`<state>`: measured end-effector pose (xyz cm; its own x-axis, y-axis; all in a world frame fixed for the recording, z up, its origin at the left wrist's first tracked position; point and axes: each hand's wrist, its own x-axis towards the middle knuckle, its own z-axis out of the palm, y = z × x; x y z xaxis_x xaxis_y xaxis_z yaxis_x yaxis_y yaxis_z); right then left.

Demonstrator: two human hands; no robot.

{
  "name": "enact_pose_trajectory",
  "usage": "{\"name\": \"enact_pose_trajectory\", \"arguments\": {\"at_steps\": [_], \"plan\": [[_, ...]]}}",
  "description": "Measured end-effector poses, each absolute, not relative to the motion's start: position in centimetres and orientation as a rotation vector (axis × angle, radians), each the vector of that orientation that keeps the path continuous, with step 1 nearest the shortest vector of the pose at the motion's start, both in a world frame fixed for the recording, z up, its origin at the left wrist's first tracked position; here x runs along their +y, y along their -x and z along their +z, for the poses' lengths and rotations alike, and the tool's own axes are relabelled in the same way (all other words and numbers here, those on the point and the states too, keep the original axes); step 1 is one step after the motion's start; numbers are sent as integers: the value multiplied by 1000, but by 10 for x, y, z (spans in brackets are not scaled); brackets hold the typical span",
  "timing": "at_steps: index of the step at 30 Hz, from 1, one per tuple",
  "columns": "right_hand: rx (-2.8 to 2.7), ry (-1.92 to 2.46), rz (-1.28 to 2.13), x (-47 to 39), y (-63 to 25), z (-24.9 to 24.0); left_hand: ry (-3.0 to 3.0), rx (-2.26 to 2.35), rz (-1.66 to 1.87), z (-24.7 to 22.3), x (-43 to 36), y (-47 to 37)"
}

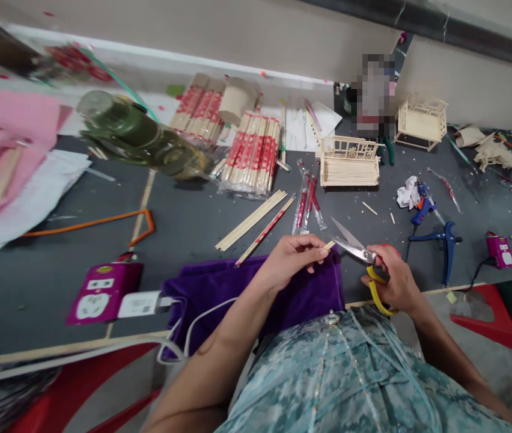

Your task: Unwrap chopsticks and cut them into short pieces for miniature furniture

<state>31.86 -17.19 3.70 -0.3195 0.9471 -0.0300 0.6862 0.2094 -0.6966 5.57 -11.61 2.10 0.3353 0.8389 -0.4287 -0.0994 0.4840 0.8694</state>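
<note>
Pinched in my left hand [294, 258] is a short pale wooden stick [329, 245], its tip poking out past my fingertips. My right hand [393, 276] grips a pair of scissors [355, 248] by red and yellow handles, and the blades stand apart close to the stick's end. Whether the blades touch it I cannot tell. Beneath my left hand lies a folded purple cloth [301, 294]. Just beyond are several loose bamboo sticks [251, 221] and a chopstick in a red printed wrapper [265, 231]. Torn red wrappers [309, 201] lie ahead of my left hand.
Bundles of wrapped chopsticks [253, 153] lie at the back beside a green bottle [143, 138]. Two small stick-built furniture models [350, 168] stand beyond the scissors. On the right are a blue glue gun [425, 207] and a blue cutter [449, 252]. A purple power socket [105, 291] sits left.
</note>
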Motion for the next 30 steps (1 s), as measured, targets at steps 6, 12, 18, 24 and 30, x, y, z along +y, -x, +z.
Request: {"name": "enact_pose_trajectory", "arguments": {"at_steps": [6,12,18,24,30], "plan": [[-2190,1508,827,-163,-313,44,-943,1053,709,26,-121,-52],[-2236,1447,871,-162,-312,48,-1001,1063,689,29,-122,-50],[-2267,1398,865,-162,-314,46,-1037,1038,673,38,-120,-49],[-2279,1407,866,-160,-313,47,-1043,1021,688,33,-120,-49],[-2266,1525,892,-159,-317,34,-1026,1050,672,33,-122,-51]]}}
